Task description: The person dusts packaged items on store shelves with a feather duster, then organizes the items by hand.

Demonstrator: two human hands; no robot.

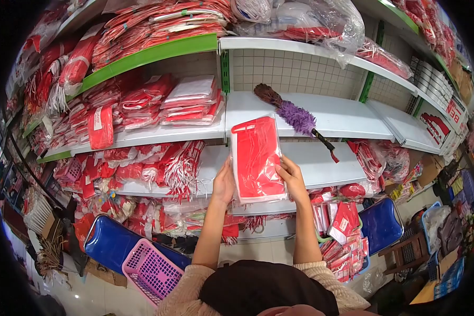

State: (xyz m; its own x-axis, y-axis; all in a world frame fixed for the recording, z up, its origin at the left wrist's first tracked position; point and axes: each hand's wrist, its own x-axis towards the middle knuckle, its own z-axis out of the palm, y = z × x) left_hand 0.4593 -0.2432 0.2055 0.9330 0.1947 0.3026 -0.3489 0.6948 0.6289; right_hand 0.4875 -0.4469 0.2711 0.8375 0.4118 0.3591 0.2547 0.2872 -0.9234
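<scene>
A flat packet of folded red and white cloth in clear plastic (257, 160) is held upright in front of me, before the shelves. My left hand (224, 183) grips its left edge, with the fingers partly hidden behind it. On the other side, my right hand (292, 178) has its thumb on the front of the plastic and its fingers behind. Just beyond the packet, a purple feather duster (298, 118) lies across the white shelf (342, 111).
Similar red and white packets (190, 102) are stacked on the shelf to the left. A pink plastic basket (151, 269) rests by a blue-seated chair (106, 245) at lower left. Several packets (346, 221) fill a container at lower right, beside another blue chair (382, 226).
</scene>
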